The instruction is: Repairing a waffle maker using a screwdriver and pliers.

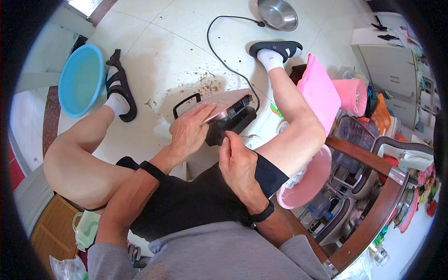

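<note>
A: Where is the appliance (224,114) from your hands right now?

B: It is directly in front of you, between your knees, held above the white tiled floor (177,42). Your left hand (189,130) lies flat on its pink top, fingers spread and pressing down, so this hand is open and not closed around anything. Your right hand (239,163) is at the near black edge, just under the lid. Its fingers are curled, but whether they really grip the edge I cannot tell from this view.

A: Which way does its long side run?

B: From lower left to upper right, going away from you. The black handle (185,103) sticks out at the far left end, and the black cord (219,53) leaves from the far right end and runs over the floor toward the steel bowl (277,14). Your left hand is the nearer one to the handle; your right hand is nearer to the hinge side.

A: How does it look?

B: A flat pink lid, a shiny metal band under it, and a black base. Dark crumbs (205,81) lie on the floor just beyond it.
</note>
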